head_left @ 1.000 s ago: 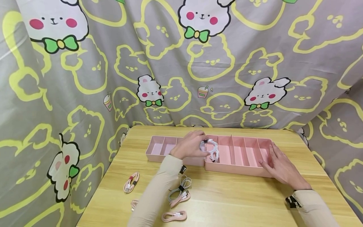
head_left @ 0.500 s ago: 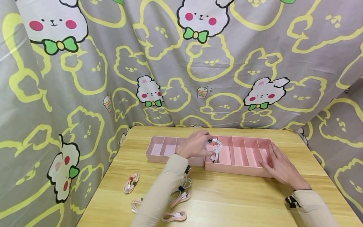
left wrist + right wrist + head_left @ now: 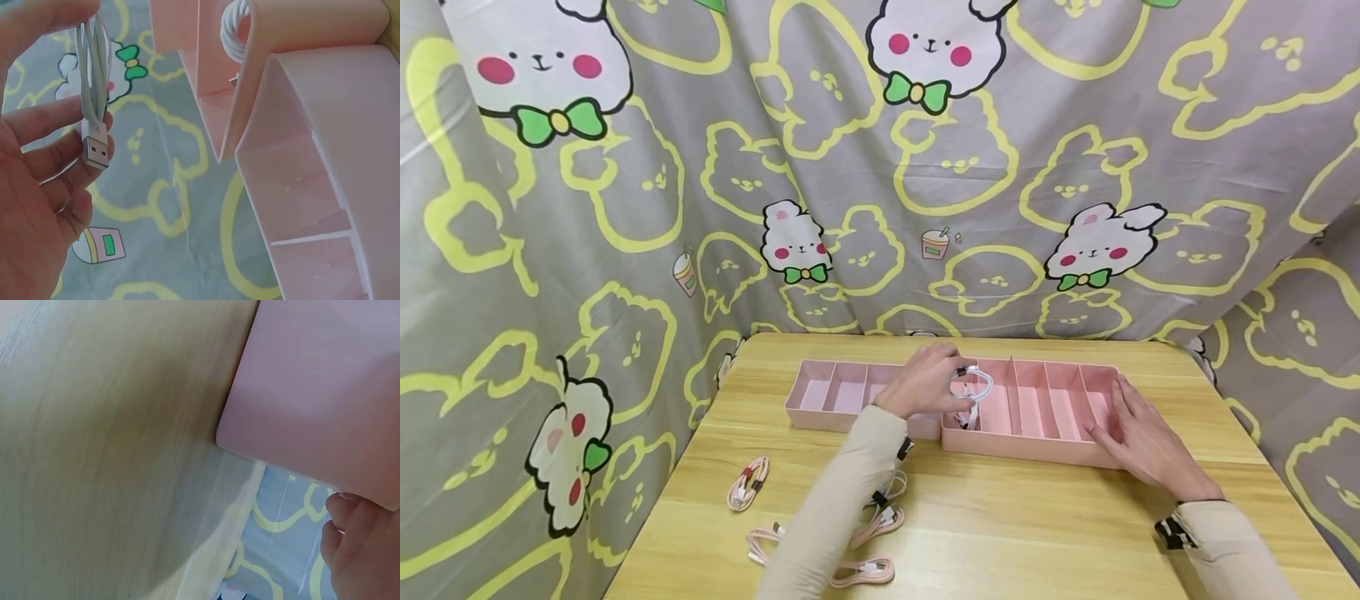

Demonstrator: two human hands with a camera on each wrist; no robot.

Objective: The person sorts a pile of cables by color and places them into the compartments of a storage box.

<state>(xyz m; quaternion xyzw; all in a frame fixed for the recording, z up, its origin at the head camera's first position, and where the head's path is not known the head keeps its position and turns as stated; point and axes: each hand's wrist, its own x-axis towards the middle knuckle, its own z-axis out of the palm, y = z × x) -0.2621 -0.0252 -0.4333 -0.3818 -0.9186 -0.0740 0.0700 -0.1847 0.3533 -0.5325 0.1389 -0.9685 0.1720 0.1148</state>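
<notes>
In the head view my left hand [image 3: 925, 383] holds a coiled white USB cable [image 3: 980, 385] with a black tie above the left compartment of the pink divided box [image 3: 1030, 448]. Its USB plug [image 3: 95, 150] hangs down past the fingers in the left wrist view. Another white coiled cable [image 3: 235, 31] lies inside the box there. At the box's right end, my right hand [image 3: 1146, 437] grips the end wall, thumb over the rim and fingers along the outside. The right wrist view shows curled fingers [image 3: 342, 519] against that wall.
A paler pink divided box [image 3: 827, 418] adjoins the first on its left. Several tied cables lie on the wooden table [image 3: 1015, 533]: a pink one [image 3: 747, 483] at left, others near the left forearm, partly hidden. A patterned curtain [image 3: 865, 167] hangs behind.
My left hand has shifted a little to the right with the white cable, further over the left compartment. The right hand and both boxes have stayed in place.
</notes>
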